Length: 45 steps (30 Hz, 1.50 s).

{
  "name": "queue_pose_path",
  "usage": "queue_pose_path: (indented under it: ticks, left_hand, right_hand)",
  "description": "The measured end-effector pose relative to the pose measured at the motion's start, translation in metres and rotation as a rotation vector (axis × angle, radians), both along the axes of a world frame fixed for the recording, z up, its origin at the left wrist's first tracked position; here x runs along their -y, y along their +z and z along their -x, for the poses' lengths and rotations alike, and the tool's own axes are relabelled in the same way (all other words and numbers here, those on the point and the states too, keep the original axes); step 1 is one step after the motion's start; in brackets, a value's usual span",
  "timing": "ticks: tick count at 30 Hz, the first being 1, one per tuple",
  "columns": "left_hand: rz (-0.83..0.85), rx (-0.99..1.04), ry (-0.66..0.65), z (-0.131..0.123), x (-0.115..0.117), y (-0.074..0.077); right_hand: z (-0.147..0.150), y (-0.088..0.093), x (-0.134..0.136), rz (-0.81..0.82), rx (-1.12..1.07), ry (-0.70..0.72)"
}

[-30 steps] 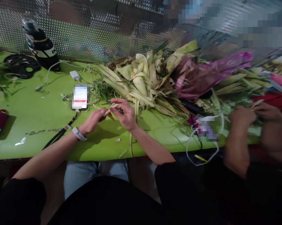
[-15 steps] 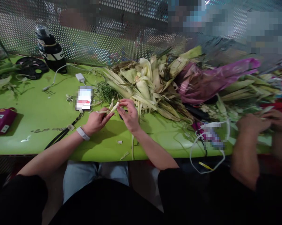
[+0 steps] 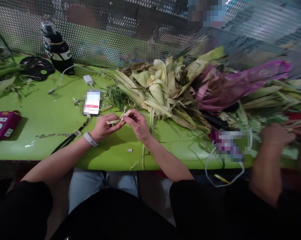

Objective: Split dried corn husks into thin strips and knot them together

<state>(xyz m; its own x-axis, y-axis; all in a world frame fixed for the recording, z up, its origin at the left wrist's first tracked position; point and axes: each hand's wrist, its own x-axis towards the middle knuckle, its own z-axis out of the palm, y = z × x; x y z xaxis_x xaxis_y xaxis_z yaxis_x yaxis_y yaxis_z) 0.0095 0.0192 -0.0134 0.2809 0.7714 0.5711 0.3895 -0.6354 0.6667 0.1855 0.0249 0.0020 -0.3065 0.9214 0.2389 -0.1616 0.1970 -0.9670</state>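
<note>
Between my two hands are pale, narrow strips of what looks like corn husk (image 3: 112, 122). My left hand (image 3: 104, 127) is closed around the lower part, with one pale end sticking out over its fingers. Opposite it, my right hand (image 3: 137, 124) pinches the upper part between thumb and fingers. The fingertips of both hands nearly meet, so the middle of the strips is partly covered. Just beyond my hands lies a heap of corn husks (image 3: 157, 93), some green, some dried brown. A long thin strip (image 3: 143, 156) hangs down to the table's front edge beside my right forearm.
A phone (image 3: 92, 103) with a black strap lies behind my left hand on the green table (image 3: 65, 121). Farther left are a purple power block (image 3: 4, 125) and a dark bottle (image 3: 59, 53). A pink plastic bag (image 3: 223, 86) and another person's hands (image 3: 274, 136) are at the right.
The view has shifted slightly. My fingertips have come closer together, and the husk strips, upright and spread before, now lie lower and more covered by my fingers.
</note>
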Motion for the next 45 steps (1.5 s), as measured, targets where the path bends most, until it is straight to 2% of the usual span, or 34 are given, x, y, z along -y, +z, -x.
queue_pose_path:
  ticks: [5,13,17,20,22,24,33,39,45]
  left_hand:
    - [-0.018,-0.048,0.029,0.000,0.002,0.003]
    - [-0.065,0.000,0.027,-0.001,0.005,0.009]
    - [-0.096,0.015,0.046,-0.001,0.007,0.011]
    - [-0.077,-0.011,0.018,-0.001,0.008,0.012]
    - [-0.063,-0.018,-0.008,-0.001,0.008,0.011]
    - [-0.060,-0.028,-0.013,0.000,0.006,0.009]
    - [-0.023,-0.127,0.119,-0.002,-0.001,-0.002]
    - [-0.046,-0.052,0.061,-0.005,0.002,0.003]
    - [0.170,0.112,-0.002,-0.007,0.003,0.007]
  right_hand:
    - [-0.001,0.001,-0.002,0.046,-0.018,0.040]
    - [-0.004,-0.003,-0.004,-0.201,0.010,-0.051]
    - [-0.004,-0.004,-0.005,-0.087,0.014,-0.028]
    - [-0.003,-0.001,-0.006,0.058,0.016,0.085]
    - [-0.002,0.002,-0.007,0.099,-0.002,0.154]
    - [-0.002,0.003,-0.007,0.100,-0.036,0.126]
    - [-0.007,0.000,-0.015,0.142,-0.016,-0.095]
    - [-0.005,0.000,-0.015,0.111,-0.021,-0.078]
    - [-0.009,0.004,-0.012,0.005,0.056,-0.042]
